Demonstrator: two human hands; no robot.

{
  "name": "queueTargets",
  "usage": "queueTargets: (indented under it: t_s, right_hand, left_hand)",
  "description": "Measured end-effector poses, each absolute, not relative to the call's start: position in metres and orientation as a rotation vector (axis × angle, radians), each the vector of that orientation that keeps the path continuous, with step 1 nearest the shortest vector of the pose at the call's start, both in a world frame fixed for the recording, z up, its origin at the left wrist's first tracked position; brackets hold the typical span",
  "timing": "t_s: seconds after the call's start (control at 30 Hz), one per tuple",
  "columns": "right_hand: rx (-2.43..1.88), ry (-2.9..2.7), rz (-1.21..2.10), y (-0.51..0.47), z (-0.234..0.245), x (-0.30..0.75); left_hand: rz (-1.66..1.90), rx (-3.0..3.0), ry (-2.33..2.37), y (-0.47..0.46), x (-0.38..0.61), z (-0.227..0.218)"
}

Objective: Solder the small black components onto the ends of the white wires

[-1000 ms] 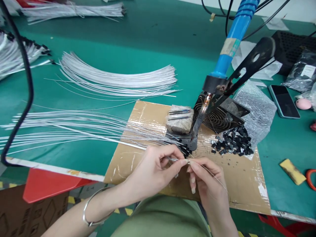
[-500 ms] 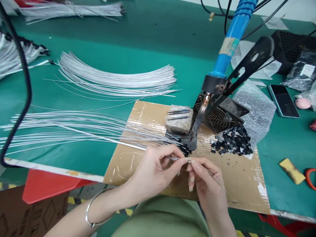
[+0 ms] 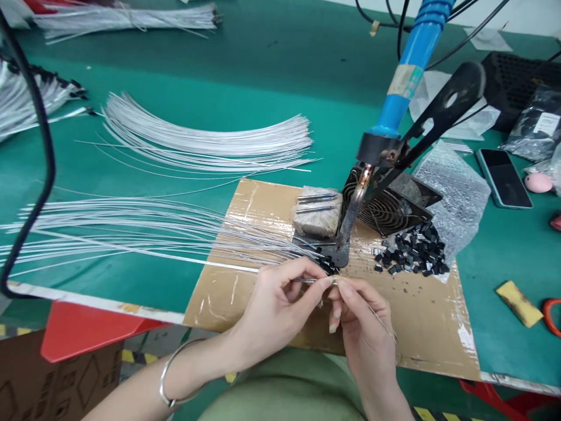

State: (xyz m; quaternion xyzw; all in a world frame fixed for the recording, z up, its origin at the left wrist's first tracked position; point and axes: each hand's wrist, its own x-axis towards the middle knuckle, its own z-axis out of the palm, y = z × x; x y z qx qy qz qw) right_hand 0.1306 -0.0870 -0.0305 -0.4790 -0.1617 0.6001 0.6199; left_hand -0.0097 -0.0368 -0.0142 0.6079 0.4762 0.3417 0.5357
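Note:
Over the front of the cardboard sheet [image 3: 228, 298], my left hand [image 3: 280, 304] and my right hand [image 3: 366, 316] meet fingertip to fingertip. A white wire [image 3: 236, 268] runs from the left into my left hand, which pinches it; a short grey length shows between thumb and forefinger. My right thumb and forefinger are pinched together, and a thin bare wire [image 3: 380, 318] trails from them toward the wrist. The fingertips hide the point where the two meet. Just behind them, several black connectors [image 3: 326, 264] sit at the ends of white wires [image 3: 175, 225].
A blue-handled soldering iron [image 3: 397, 99] slants down in a clamp, its tip near a stained block [image 3: 318, 210]. Behind stands a small fan [image 3: 379, 202]. Loose black connectors [image 3: 414, 251] are piled at right, near a phone [image 3: 504, 178]. A white wire bundle [image 3: 205, 131] lies at back left.
My right hand has shifted slightly left and its fingers have closed in a little. The white wire entering my left hand has moved slightly. My left hand keeps its pinch.

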Motion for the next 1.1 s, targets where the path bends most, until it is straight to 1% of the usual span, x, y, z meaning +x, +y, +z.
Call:
queueTargets:
  t_s: [0.17,0.43,0.87,1.1]
  right_hand:
    - [-1.072,-0.441,1.447,-0.093,-0.038,0.137]
    - [-1.151,-0.55,1.333,-0.097,-0.043,0.138]
    - [-1.163,-0.547,1.337,-0.095,-0.038,0.138]
    - [-1.143,-0.519,1.396,-0.093,-0.035,0.142]
  left_hand:
    - [0.813,1.394,1.148,-0.035,-0.009,-0.014]
    - [0.818,1.478,1.152,-0.035,-0.011,-0.016]
    - [0.821,1.545,1.103,-0.034,-0.014,-0.013]
    - [0.873,1.629,1.099,-0.034,-0.014,-0.012]
